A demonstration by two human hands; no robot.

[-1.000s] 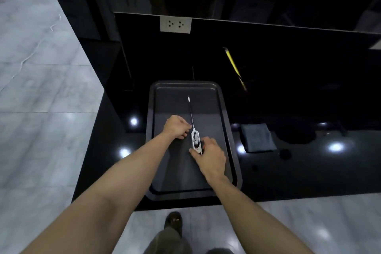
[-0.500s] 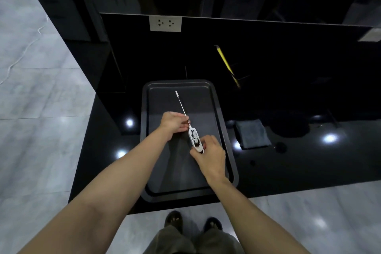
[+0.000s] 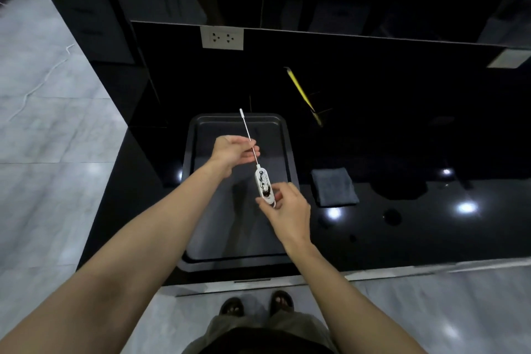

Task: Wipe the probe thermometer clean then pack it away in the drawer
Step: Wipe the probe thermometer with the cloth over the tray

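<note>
Fingertips [image 3: 265, 200] of the right hand [image 3: 287, 210] pinch the near end of the probe thermometer [image 3: 263, 184], while the left hand [image 3: 234, 151] has its fingers curled loosely about the thin metal stem, thumb above. In the head view, the thermometer is held in the air above the dark tray [image 3: 189, 169] on the black counter [image 3: 431, 224], its tip pointing far and slightly left. Its white handle carries dark smears (the stem looks clean, though it is too thin to judge). A good wipe probably needs the folded grey cloth [image 3: 334, 187], lying just right of the tray, with the handle gripped steadily and the smears rubbed firmly.
</note>
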